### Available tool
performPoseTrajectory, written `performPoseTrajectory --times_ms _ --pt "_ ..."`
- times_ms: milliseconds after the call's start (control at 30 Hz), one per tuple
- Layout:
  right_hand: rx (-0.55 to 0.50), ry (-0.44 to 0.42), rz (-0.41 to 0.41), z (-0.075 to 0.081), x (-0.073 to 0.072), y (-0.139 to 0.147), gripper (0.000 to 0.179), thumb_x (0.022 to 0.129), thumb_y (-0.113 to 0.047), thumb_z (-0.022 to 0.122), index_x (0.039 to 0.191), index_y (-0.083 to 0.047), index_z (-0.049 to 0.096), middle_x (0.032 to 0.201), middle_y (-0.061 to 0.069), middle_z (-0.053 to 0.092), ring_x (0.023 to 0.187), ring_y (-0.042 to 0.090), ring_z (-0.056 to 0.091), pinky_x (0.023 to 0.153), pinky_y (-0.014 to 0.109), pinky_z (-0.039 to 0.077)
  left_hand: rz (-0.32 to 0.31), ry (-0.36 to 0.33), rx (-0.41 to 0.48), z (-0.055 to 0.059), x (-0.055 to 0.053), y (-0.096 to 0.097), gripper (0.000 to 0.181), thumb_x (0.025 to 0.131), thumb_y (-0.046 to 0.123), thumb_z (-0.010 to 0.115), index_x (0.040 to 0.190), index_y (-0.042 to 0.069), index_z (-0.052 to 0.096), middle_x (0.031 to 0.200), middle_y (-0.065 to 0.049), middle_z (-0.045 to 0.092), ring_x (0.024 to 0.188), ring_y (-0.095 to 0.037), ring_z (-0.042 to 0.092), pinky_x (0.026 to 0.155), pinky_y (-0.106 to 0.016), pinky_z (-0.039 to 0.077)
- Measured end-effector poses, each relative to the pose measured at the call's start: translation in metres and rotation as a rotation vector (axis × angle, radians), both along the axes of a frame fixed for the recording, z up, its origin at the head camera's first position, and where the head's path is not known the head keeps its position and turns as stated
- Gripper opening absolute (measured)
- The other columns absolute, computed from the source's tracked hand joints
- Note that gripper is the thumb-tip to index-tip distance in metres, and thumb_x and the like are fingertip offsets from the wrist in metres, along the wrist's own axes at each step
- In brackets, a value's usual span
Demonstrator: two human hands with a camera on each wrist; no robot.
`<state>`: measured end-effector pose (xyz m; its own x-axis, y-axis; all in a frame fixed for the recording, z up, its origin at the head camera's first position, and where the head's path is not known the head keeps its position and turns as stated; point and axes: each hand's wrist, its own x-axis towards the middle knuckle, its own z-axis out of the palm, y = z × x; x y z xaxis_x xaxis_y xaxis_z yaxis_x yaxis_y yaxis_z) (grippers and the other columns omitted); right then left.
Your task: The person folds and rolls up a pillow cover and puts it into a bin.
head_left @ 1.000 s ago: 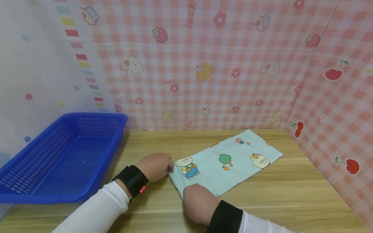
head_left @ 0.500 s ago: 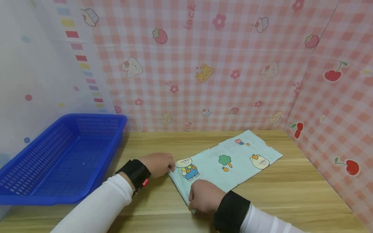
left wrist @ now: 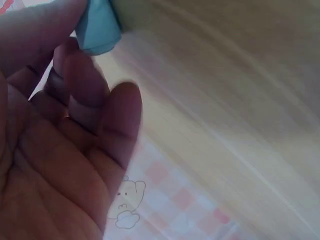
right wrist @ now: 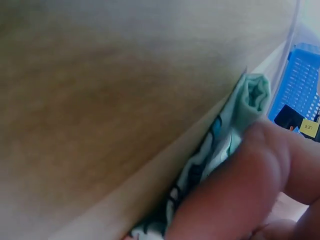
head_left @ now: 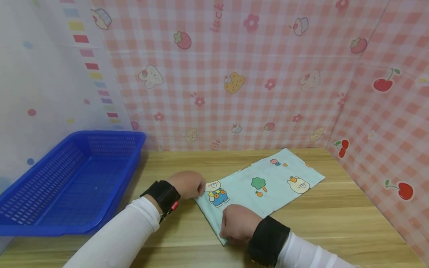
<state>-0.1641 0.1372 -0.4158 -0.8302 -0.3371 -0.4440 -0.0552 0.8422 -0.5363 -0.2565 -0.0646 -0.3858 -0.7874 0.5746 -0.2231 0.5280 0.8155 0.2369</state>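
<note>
Left edge of cloth (head_left: 278, 190): right hand (head_left: 239, 225) shifted, near corner exposed

Change over the last 1.0 s: right hand has moved a little right and far. The near-left corner, covered by it at first, now shows just left of its fingers. Left hand (head_left: 186, 184) has drifted slightly right and far, staying at the far-left corner. The far-right end of the cloth has held its place.

Hands: left pinches the far-left corner between thumb and fingers, with the other fingers loosely bent (left-wrist view). Right has its thumb and fingers closed on the cloth beside the near-left corner. 2 hands, 1 at either end of the same edge.

Meaning (judgement): the work in hand is a narrow roll along the left edge; the shift looks like a regrip or straightening of it. The right-wrist view shows the rolled end (right wrist: 245, 112) as a small open coil. Most of the cloth lies flat, so the rolling seems at an early stage.

Place: cloth on the table (head_left: 318, 223), slanting from near left to far right.

Container: 1 blue basket (head_left: 87, 186) at left, slotted walls, smooth floor visible. The cloth is outside it, to its right, well apart.
</note>
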Motion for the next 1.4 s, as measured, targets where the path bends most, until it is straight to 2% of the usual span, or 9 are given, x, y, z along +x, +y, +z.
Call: performPoseTrajectory --times_ms 133,333,467,733,800,1033,1100,1233,1400 --pt "-0.006 0.096 0.011 0.013 0.013 -0.008 0.017 0.089 -0.009 0.078 0.078 -0.011 0.066 0.071 0.0 0.059 0.066 0.017 0.054 0.06 0.029 0.042 -0.033 0.078 0.031 -0.005 0.004 -0.006 0.019 0.092 0.01 0.08 0.076 0.02 0.073 0.079 0.009 0.064 0.076 -0.012 0.056 0.078 -0.031 0.051" --pt "0.125 0.256 0.121 0.02 0.029 -0.02 0.011 0.092 -0.004 0.07 0.084 -0.01 0.067 0.071 -0.004 0.058 0.064 0.013 0.049 0.063 0.026 0.045 -0.105 0.135 0.051 -0.012 0.006 -0.016 0.014 0.086 0.002 0.081 0.09 0.016 0.082 0.094 0.005 0.073 0.09 -0.014 0.068 0.091 -0.035 0.058" --pt "0.177 0.312 0.166 0.021 0.031 -0.021 0.01 0.093 -0.005 0.069 0.084 -0.01 0.065 0.07 -0.003 0.056 0.062 0.013 0.047 0.061 0.026 0.044 -0.158 0.164 0.039 -0.015 0.005 -0.018 0.012 0.088 0.006 0.082 0.095 0.015 0.082 0.097 0.005 0.07 0.092 -0.012 0.066 0.093 -0.034 0.057" --pt "0.014 0.13 -0.011 0.016 0.023 -0.015 0.012 0.091 -0.006 0.07 0.08 -0.009 0.067 0.068 0.001 0.059 0.06 0.016 0.053 0.055 0.028 0.041 -0.221 0.216 0.01 -0.017 0.006 -0.015 0.006 0.091 0.013 0.081 0.096 0.017 0.081 0.094 0.008 0.065 0.088 -0.009 0.062 0.088 -0.03 0.056" --pt "0.005 0.119 -0.029 0.016 0.024 -0.016 0.011 0.091 -0.004 0.069 0.081 -0.008 0.066 0.07 0.002 0.059 0.062 0.017 0.053 0.056 0.029 0.041 -0.229 0.219 0.004 -0.017 0.006 -0.014 0.006 0.092 0.013 0.08 0.097 0.017 0.081 0.094 0.008 0.064 0.088 -0.01 0.062 0.088 -0.03 0.056" --pt "0.172 0.268 0.087 0.019 0.033 -0.032 0.007 0.097 -0.007 0.065 0.09 -0.006 0.066 0.072 0.0 0.057 0.065 0.016 0.05 0.063 0.03 0.045 -0.231 0.235 -0.012 -0.016 0.007 -0.016 0.009 0.096 0.013 0.076 0.102 0.018 0.08 0.096 0.008 0.062 0.09 -0.011 0.061 0.09 -0.031 0.055" --pt "0.179 0.285 0.106 0.019 0.033 -0.034 0.009 0.098 -0.008 0.065 0.089 -0.006 0.066 0.072 -0.001 0.056 0.064 0.015 0.049 0.062 0.029 0.045 -0.235 0.24 -0.013 -0.016 0.007 -0.016 0.009 0.096 0.013 0.075 0.103 0.018 0.08 0.096 0.007 0.062 0.09 -0.011 0.06 0.091 -0.031 0.055" --pt "0.119 0.228 0.084 0.02 0.029 -0.029 0.012 0.096 -0.009 0.067 0.085 -0.007 0.064 0.069 0.0 0.055 0.06 0.015 0.049 0.057 0.028 0.042 -0.237 0.208 -0.011 -0.014 0.006 -0.017 0.009 0.098 0.013 0.073 0.103 0.017 0.08 0.097 0.006 0.061 0.09 -0.012 0.059 0.091 -0.031 0.054" --pt "0.02 0.096 0.004 0.02 0.018 -0.016 0.018 0.095 -0.012 0.073 0.078 -0.008 0.067 0.062 0.001 0.058 0.056 0.015 0.053 0.056 0.028 0.04 -0.201 0.102 -0.04 -0.011 -0.001 -0.016 0.01 0.102 0.015 0.069 0.104 0.017 0.078 0.103 0.005 0.062 0.095 -0.013 0.059 0.094 -0.033 0.053"
